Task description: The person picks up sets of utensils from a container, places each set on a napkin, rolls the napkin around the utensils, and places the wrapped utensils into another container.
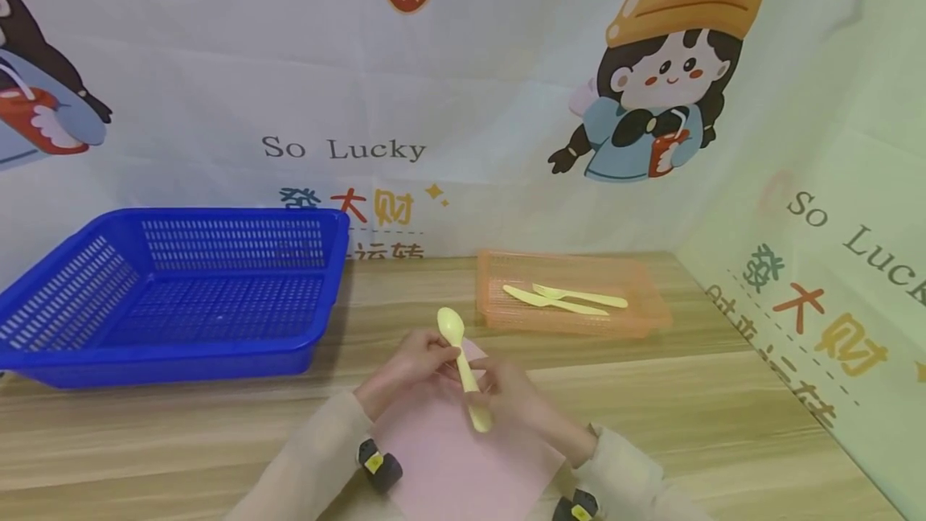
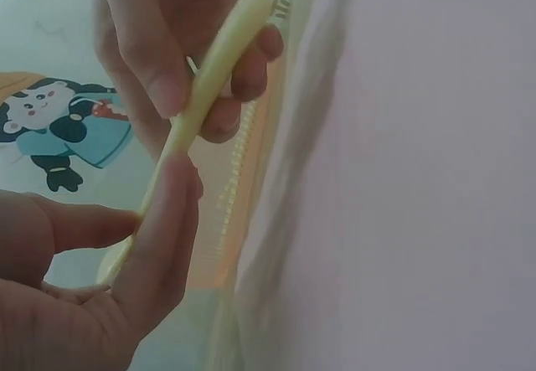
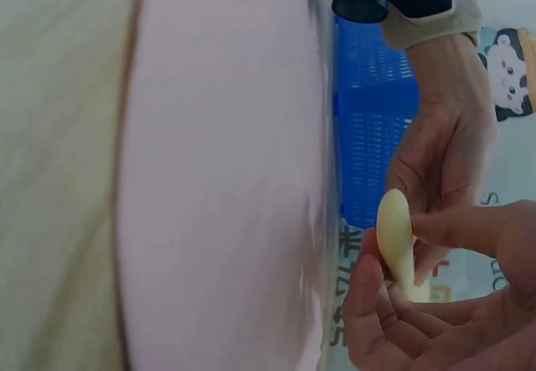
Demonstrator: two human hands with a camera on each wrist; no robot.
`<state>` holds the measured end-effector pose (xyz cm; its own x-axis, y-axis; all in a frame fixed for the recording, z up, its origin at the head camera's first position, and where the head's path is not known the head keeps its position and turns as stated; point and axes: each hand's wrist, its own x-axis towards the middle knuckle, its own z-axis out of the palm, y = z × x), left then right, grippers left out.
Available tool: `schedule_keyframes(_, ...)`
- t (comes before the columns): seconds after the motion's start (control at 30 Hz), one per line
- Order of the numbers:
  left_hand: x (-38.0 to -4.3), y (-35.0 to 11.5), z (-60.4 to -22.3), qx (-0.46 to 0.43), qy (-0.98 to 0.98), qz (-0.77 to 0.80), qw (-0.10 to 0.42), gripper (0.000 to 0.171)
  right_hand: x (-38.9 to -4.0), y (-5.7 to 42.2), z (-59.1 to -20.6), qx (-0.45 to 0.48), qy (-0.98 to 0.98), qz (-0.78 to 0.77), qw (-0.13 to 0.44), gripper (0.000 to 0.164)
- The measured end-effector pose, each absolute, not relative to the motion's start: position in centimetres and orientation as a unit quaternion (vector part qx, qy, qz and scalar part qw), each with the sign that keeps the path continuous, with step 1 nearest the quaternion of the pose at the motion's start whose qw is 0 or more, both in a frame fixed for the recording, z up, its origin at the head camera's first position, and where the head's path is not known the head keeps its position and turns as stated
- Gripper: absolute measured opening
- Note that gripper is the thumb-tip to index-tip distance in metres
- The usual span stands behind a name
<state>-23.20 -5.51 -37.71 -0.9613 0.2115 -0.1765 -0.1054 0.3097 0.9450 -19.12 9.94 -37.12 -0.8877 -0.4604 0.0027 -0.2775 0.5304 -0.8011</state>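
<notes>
A pale yellow plastic spoon (image 1: 451,326) is held between both hands above a pink sheet (image 1: 463,465), its bowl pointing away from the body. My left hand (image 1: 418,360) pinches the handle close below the bowl. Lower down the same handle, my right hand (image 1: 510,392) grips it between thumb and fingers, with the handle's end sticking out below. In the left wrist view the spoon (image 2: 209,78) is edge-on, passing from one hand to the other. The handle end faces the camera in the right wrist view, hiding most of the spoon.
A large blue basket (image 1: 181,364) stands at the left. Back right is a shallow orange basket (image 1: 499,316) holding a yellow fork (image 1: 589,297) and a yellow knife (image 1: 560,305). Printed cloth (image 1: 477,103) hangs behind the wooden table (image 1: 651,392) and along its right side.
</notes>
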Motion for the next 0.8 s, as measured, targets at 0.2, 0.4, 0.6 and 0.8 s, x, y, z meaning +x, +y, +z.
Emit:
schedule_keyframes(0.2,-23.2,-5.6,-38.3,0.015,0.835,0.537,0.117,0.01,-18.3,9.2,-37.5,-0.244,0.906,-0.335,0.089,0.019)
schedule_keyframes(0.4,-23.1,-5.9,-38.6,0.017,0.858,0.497,0.127,0.01,-18.4,8.4,-37.5,-0.242,0.922,-0.281,0.114,0.007)
schedule_keyframes(0.6,-22.6,-6.2,-38.3,0.07,0.876,0.45,0.159,0.014,-18.7,7.3,-37.5,-0.189,0.937,-0.25,0.155,0.025)
schedule_keyframes(0.8,-21.9,-6.0,-37.7,0.16,0.934,0.307,0.092,0.023,-19.0,6.7,-37.4,-0.171,0.947,-0.22,0.158,0.034)
